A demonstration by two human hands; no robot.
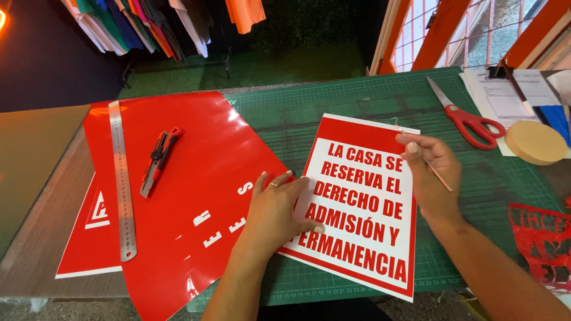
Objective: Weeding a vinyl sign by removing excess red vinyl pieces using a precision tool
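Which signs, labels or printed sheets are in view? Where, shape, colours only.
Sign: mat centre, under left hand; rectangular, red, white panel, red lettering.
Second sign: left, mostly under red vinyl sheet; red, white border.
Paper: top right; white, printed.
Vinyl scrap: right edge; crumpled, red.

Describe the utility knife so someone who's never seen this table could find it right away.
Start at the green cutting mat, then go to the big glossy red sheet over its left end. The utility knife lies on that sheet, just right of the long steel ruler. It is short, red and black; the ruler is bare metal.
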